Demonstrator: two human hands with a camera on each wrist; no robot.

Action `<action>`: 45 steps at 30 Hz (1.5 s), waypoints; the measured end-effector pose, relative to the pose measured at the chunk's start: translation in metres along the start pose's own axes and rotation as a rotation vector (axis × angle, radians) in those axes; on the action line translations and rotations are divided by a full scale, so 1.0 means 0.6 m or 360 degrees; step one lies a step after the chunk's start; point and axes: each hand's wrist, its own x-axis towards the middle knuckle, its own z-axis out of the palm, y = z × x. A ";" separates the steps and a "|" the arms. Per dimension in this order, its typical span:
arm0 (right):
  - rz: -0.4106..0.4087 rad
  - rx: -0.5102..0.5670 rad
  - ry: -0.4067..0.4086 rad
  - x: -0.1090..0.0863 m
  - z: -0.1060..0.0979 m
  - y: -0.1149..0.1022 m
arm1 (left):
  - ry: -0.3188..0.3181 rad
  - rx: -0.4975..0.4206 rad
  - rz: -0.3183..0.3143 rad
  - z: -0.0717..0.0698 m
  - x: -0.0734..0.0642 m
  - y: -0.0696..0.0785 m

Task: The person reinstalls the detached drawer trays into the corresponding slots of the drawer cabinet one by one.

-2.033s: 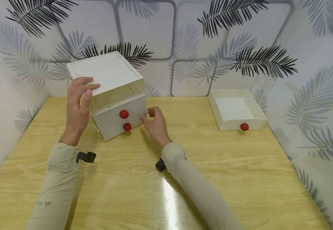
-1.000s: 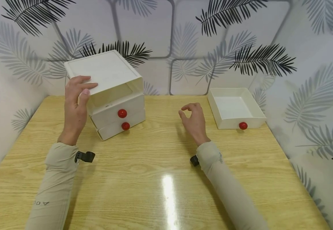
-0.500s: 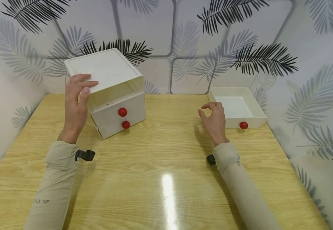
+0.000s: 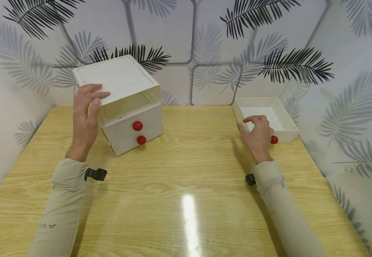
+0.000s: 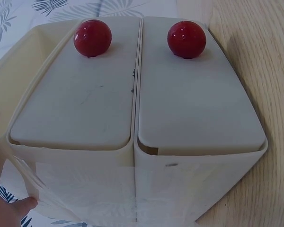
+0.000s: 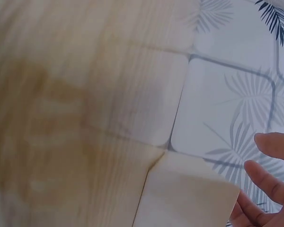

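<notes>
At the left of the head view stands a white drawer cabinet point(image 4: 121, 76) with an open top slot and two closed drawers, each with a red knob point(image 4: 137, 126). My left hand point(image 4: 85, 117) rests over its upper left corner, fingers lying on the top, thumb at the edge. A loose white drawer point(image 4: 289, 136) with a red knob point(image 4: 274, 139) sits at the back right. My right hand point(image 4: 257, 137) is at this drawer's front left corner, thumb and fingers apart. In the right wrist view, its fingers point(image 6: 270, 184) are right beside the drawer wall point(image 6: 189, 194).
The wooden table point(image 4: 160, 185) reaches back to a wall point(image 4: 211, 43) papered with leaf prints. Another such wall point(image 4: 359, 114) borders the right side close to the loose drawer. A dark strap device point(image 4: 96, 174) sits on my left wrist.
My right hand has left the cabinet's right side and crossed the table rightward to the loose drawer. My left hand has stayed on the cabinet.
</notes>
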 end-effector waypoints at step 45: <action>0.0144 -0.0266 -0.0315 0.022 -0.118 0.164 | -0.0009 0.0017 -0.0033 -0.002 0.002 -0.015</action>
